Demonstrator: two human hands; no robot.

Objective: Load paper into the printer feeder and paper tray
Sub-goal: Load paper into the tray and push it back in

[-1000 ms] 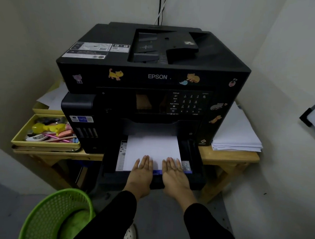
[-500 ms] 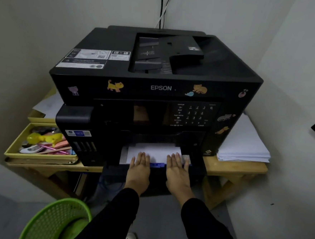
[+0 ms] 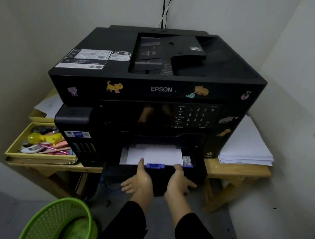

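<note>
A black Epson printer stands on a wooden table. Its paper tray sticks out a little at the bottom front, with white paper lying flat in it behind a blue guide. My left hand and my right hand are on the tray's front, thumbs over the top rim and fingers spread on the front face. The document feeder on top of the printer holds no paper that I can see.
A stack of white paper lies on the table right of the printer. A yellow tray of pens and small items sits at the left. A green basket stands on the floor at lower left. Walls close in on both sides.
The tray has slid further into the printer, so less paper shows. My hands have dropped from flat on the paper to the tray's front edge.
</note>
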